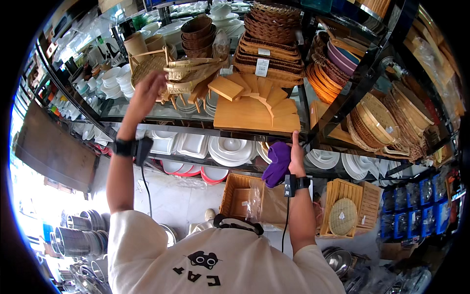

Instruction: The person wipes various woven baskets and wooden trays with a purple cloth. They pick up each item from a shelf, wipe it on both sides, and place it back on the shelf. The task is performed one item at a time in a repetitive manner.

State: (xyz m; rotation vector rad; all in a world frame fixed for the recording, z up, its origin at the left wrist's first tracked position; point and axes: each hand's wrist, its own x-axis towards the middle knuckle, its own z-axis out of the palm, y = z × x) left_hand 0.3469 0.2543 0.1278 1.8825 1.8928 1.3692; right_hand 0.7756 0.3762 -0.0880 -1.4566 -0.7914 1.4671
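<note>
My left hand is raised at the shelf, beside a stack of small bamboo baskets on legs. Its fingers are loosely bent and apart, with nothing seen in them; whether they touch the baskets I cannot tell. A bunched purple cloth hangs from my right hand, which is closed on it. One finger of that hand points up to the front corner of a light wooden board. On this board lie several wooden slats fanned out in a curve, with a small wooden block at their left end.
Stacked brown woven trays stand behind the board, and round baskets sit to the right past a black shelf post. White plates fill the shelf below. A wicker basket and wooden crates are on the floor.
</note>
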